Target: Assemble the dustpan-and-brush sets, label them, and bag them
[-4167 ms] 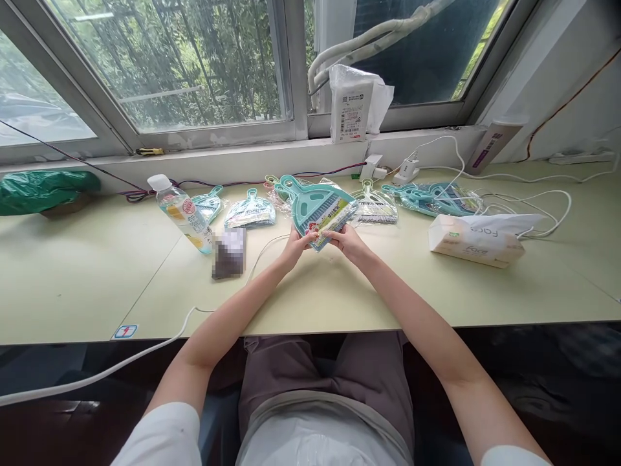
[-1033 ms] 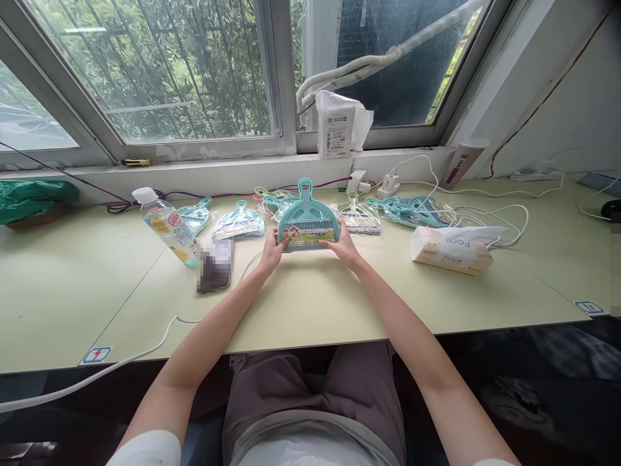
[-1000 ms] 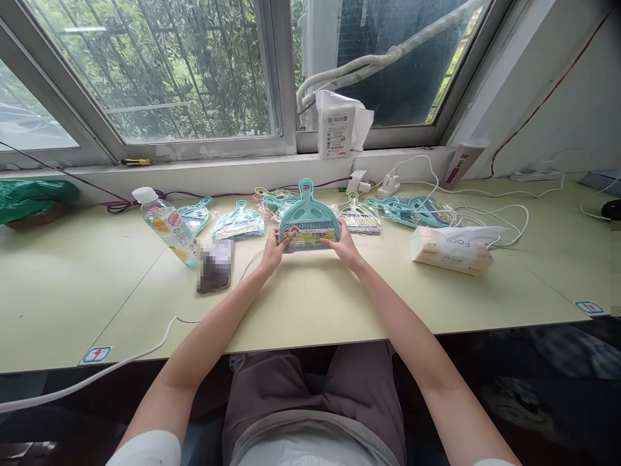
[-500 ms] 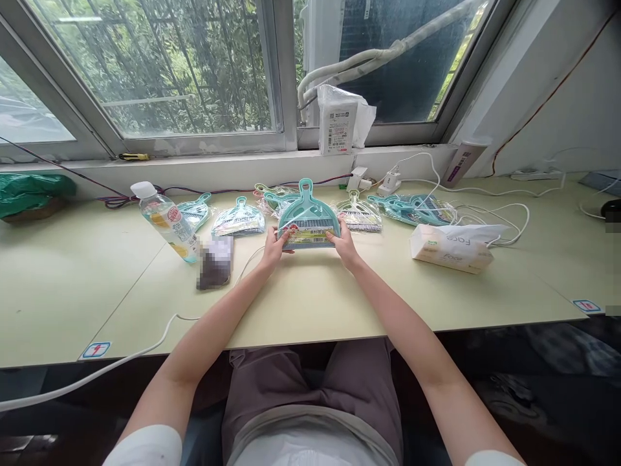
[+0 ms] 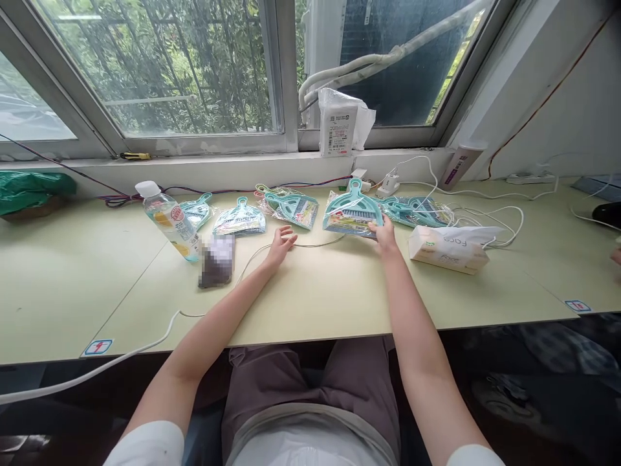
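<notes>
My right hand [image 5: 385, 234] grips the lower right corner of a wrapped teal dustpan and brush set [image 5: 353, 210], handle pointing away from me. My left hand [image 5: 283, 243] rests on or just over the table with its fingers apart, holding nothing. Just beyond that hand lies another packaged teal dustpan set [image 5: 294, 208], turned at a slant. Further left are a third wrapped set [image 5: 239, 219] and one more teal set [image 5: 196, 210], partly hidden by the bottle. More teal sets [image 5: 414, 210] lie to the right of my right hand.
A drink bottle [image 5: 169, 220] and a blurred dark object [image 5: 217, 261] stand left. A tissue pack [image 5: 449, 248] lies right, beside looped white cables [image 5: 514, 223]. A white cable [image 5: 165, 333] crosses the front edge. Another person's hand [image 5: 616, 255] shows at the far right edge.
The dustpan set held in both hands has moved right, over where a cream-handled set lay. My left hand has let go and opened. Another person's hand has appeared at the right.
</notes>
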`<state>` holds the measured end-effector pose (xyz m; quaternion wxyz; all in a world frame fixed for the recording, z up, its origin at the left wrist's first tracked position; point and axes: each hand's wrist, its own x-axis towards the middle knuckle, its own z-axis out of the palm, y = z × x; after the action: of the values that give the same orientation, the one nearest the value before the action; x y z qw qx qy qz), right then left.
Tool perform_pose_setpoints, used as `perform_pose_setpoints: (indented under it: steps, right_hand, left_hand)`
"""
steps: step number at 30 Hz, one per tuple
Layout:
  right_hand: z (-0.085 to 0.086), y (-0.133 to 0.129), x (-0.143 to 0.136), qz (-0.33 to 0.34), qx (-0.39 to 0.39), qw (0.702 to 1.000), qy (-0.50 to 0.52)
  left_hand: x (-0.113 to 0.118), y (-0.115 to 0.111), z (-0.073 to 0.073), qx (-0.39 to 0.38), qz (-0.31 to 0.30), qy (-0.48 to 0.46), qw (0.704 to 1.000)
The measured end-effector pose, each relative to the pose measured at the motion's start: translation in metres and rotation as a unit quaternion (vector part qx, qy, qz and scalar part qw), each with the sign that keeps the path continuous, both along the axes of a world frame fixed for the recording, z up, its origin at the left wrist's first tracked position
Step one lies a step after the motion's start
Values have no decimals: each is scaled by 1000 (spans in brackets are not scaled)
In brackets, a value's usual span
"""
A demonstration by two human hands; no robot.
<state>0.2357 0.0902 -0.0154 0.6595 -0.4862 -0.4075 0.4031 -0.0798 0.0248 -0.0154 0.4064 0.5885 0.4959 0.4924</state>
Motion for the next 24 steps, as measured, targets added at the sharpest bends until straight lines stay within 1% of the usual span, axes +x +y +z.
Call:
perform_pose_setpoints:
  steps: [2,3,6,8,9,12,13,14,15,18,19,20,22,24]
  right_hand:
    - [7,-6,9,26,11,997,70]
    - [11,-9,12,31,22,994,101]
    - [21,-18,16,28,73,984,158]
    - [24,-21,16,24,86,981,174]
    - [24,-21,16,23,88,980,177]
    - [22,-21,16,24,91,979,182]
    - [22,-20,16,21,87,978,186]
    - [21,-19,16,15,80,978,190]
    - [20,-19,16,8,72,978,193]
    - [17,-16,18,-11,49,981,189]
    - [16,-15,18,-16,45,982,184]
    - [15,-14,18,-21,41,983,177]
    - [12,-12,17,-28,36,986,159]
    - [9,-9,16,-32,33,990,134]
  left_hand:
    - [2,-3,0,51,-20,86,995]
    - [4,-4,1,85,-26,139,986]
    - [20,2,7,173,-12,287,942]
    - [38,14,14,200,-8,368,908]
    - [49,22,17,207,-19,405,890]
    - [82,50,23,228,-77,489,838]
    - [90,60,23,232,-88,503,828]
    - [96,69,23,233,-92,504,827]
    - [101,77,21,229,-91,486,839]
    - [106,97,15,189,-86,362,909]
    - [106,102,12,177,-86,329,924]
    - [106,106,10,166,-85,304,934]
    - [107,113,7,153,-68,281,945]
    - [112,115,4,137,-29,255,957]
